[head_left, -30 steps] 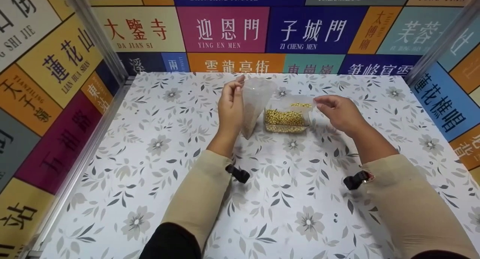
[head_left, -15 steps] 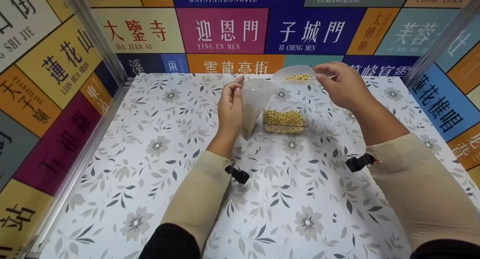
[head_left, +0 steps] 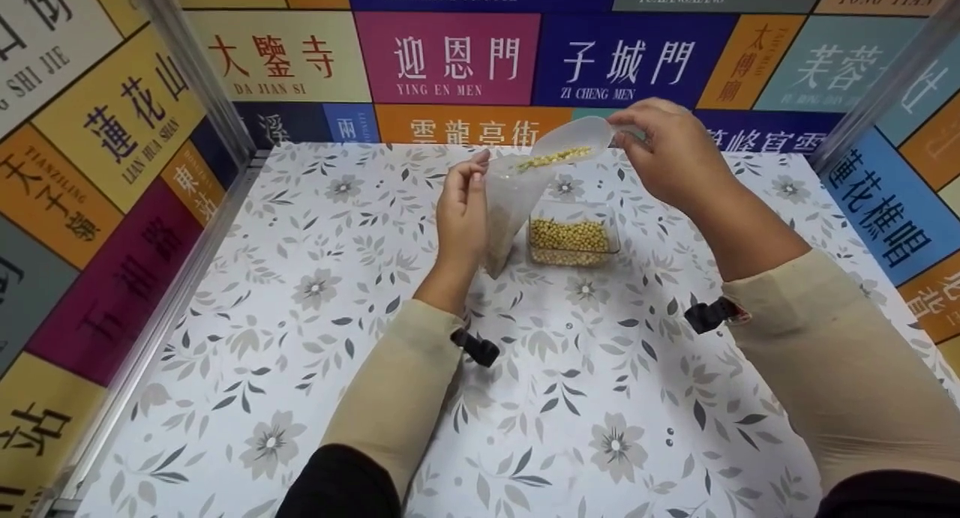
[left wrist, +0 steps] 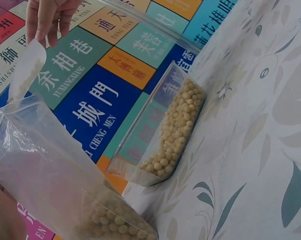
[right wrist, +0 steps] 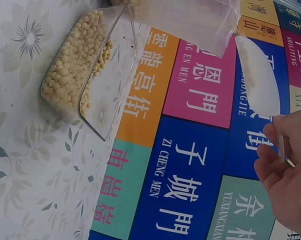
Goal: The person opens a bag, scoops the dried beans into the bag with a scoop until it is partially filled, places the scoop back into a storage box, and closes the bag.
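Note:
My left hand [head_left: 461, 214] grips the side of a clear plastic zip bag [left wrist: 45, 165], whose bottom holds soybeans [left wrist: 113, 220]. The bag stands upright with its mouth at the top. Between thumb and fingers, my right hand [head_left: 667, 154] pinches the handle of a white translucent scoop [head_left: 577, 132]. The scoop tilts down to the left, its tip at the bag's mouth, and beans lie along it. Just right of the bag stands a clear rectangular container [head_left: 616, 237], partly filled with yellow soybeans [right wrist: 73, 65]. Part of the bag is hidden behind my left hand in the head view.
A white floral cloth [head_left: 315, 398] covers the table. Printed panels [head_left: 450, 57] with large lettering rise along its back and both sides. The container sits close in front of my right hand's path, below the scoop.
My right hand has lifted the scoop with beans up out of the container, then moved it left and tilted it at the bag's mouth. My left hand and the bag have stayed in place.

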The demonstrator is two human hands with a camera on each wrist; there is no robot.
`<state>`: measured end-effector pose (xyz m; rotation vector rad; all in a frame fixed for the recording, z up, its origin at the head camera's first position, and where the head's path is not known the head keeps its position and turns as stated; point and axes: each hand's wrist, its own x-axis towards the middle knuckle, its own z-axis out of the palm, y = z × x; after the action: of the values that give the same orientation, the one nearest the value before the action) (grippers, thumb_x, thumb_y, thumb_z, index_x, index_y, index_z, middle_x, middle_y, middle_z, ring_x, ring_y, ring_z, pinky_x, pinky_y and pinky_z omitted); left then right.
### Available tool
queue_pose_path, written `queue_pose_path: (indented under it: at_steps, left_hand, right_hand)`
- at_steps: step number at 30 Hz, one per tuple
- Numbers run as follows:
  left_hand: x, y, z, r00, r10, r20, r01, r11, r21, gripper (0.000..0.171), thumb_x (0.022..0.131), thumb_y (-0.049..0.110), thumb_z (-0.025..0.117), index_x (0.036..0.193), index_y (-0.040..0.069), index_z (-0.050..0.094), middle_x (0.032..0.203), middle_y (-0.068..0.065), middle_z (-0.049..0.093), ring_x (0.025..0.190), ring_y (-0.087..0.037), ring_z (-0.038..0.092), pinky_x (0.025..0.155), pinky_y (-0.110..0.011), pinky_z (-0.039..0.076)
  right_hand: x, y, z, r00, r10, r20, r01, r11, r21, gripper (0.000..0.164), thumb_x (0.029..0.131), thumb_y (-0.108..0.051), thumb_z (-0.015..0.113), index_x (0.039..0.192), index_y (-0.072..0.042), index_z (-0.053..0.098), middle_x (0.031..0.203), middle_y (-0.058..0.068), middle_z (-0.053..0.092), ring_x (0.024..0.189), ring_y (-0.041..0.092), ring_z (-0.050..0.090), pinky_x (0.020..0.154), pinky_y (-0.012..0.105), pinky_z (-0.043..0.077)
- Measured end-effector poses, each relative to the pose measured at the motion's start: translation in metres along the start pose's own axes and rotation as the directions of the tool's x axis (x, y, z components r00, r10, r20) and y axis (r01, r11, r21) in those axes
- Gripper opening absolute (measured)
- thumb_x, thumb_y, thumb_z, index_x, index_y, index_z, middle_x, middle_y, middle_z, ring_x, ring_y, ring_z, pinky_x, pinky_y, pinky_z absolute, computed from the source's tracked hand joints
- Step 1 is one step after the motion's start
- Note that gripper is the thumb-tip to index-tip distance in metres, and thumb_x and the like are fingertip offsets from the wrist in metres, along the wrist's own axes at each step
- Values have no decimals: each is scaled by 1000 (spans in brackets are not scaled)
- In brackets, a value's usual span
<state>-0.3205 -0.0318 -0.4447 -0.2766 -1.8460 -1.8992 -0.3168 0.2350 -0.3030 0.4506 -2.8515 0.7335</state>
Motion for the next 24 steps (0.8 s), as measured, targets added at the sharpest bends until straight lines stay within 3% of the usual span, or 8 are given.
queue_pose_path:
  at_steps: [10, 15, 24]
  left_hand:
    - [0, 1, -2, 1000, -6, -8, 6, 1000, 5, 20, 115, 16, 46, 119, 3, 60, 151, -1, 67, 145, -12, 59, 123, -23, 45]
    - [-1, 2, -2, 1000, 0, -6, 0, 1000, 19, 17, 115, 17, 46, 118, 6, 60, 151, -1, 67, 144, -12, 59, 122, -23, 46]
    - [0, 3, -1, 1000, -6, -13, 6, 1000, 9, 16, 114, 15, 47, 117, 6, 60, 150, -2, 68, 144, -12, 60, 122, -22, 45]
  right_hand:
    - [-5, 5, -3, 999, 3, -33, -3, 1000, 8, 40, 113, -33, 52, 148, -18, 64, 154, 5, 60, 148, 33, 51, 124, 58, 42]
    - [-11, 22, 0, 998, 50, -41, -49, 998, 37, 41, 113, -35, 52, 148, -16, 64, 156, 6, 58, 141, 36, 56, 117, 57, 48]
    - [-19, 60, 18, 987, 155, 34, -157, 986, 54, 44, 114, -35, 51, 152, -16, 61, 164, 11, 50, 141, 42, 56, 116, 60, 50]
